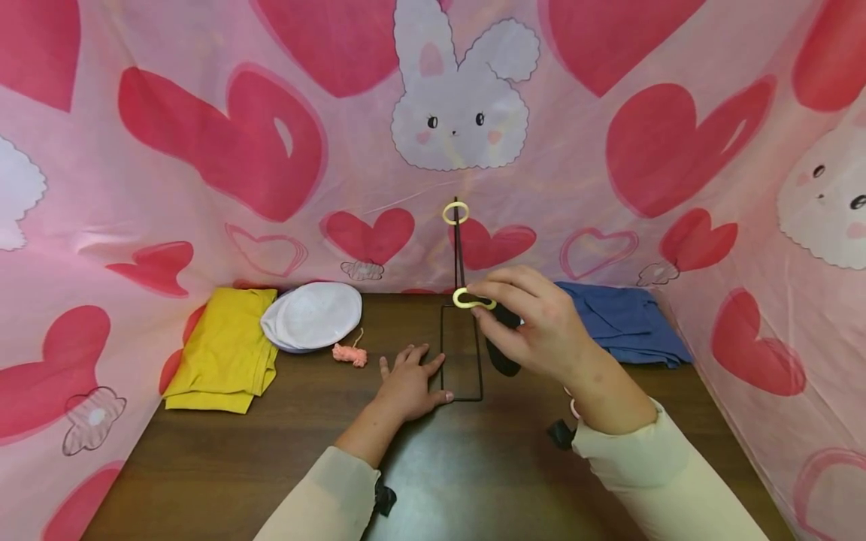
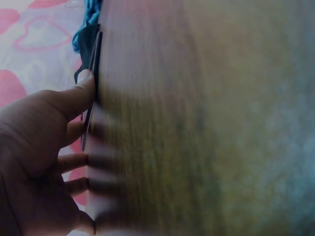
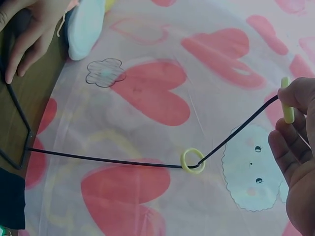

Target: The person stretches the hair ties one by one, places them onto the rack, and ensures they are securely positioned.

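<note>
Head view, from left to right: we see a folded yellow cloth (image 1: 226, 347) at the table's (image 1: 271, 466) far left, then one white cap (image 1: 313, 315), then a small pink scrap of yarn (image 1: 349, 354). Next comes our left hand (image 1: 409, 385), lying flat with fingers straight, pressing the edge of the black wire stand's (image 1: 461, 361) rectangular base; the left wrist view shows the fingertips against that frame. The stand's thin rod rises upright at mid-table. One yellow elastic ring (image 1: 455, 213) already hangs near its top. Our right hand (image 1: 534, 324) pinches a second yellow ring (image 1: 472, 301) between thumb and fingers, right against the rod, partway up; the right wrist view shows this ring (image 3: 287, 101) gripped at the fingertips, and the hung ring (image 3: 192, 161) sitting at the wire's bend. A dark object lies under the right hand; we cannot tell what it is. Furthest right is one folded blue cloth (image 1: 625, 321). In our judgement, the light stand could tip or slide if the left hand eased off, and the held ring could slip from the pinch or knock the hung one loose. Count: two rings, two cloths, one cap, one stand.
</note>
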Available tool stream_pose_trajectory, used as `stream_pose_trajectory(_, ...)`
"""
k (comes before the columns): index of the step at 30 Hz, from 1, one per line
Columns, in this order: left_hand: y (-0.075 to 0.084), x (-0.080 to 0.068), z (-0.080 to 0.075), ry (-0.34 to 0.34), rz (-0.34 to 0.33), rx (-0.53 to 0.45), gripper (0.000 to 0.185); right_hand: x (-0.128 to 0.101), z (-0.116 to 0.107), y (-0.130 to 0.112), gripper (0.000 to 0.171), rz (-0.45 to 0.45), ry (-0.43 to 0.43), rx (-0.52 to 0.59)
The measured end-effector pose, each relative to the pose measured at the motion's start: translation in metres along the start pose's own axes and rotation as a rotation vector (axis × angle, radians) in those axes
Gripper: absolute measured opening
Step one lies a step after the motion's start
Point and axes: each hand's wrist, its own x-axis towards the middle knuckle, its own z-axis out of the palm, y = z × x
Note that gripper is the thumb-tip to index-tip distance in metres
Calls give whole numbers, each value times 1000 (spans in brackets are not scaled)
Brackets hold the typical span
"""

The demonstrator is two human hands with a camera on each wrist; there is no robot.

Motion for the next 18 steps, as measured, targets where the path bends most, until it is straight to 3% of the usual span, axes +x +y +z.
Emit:
stream_pose_trajectory(12, -1, 0, 1, -5, 1, -2, 79, 1, 11, 16, 28, 22, 28, -8)
stream_pose_trajectory(18, 0, -1, -1, -8, 1, -9, 79, 4, 19, 29, 28, 75, 18, 10)
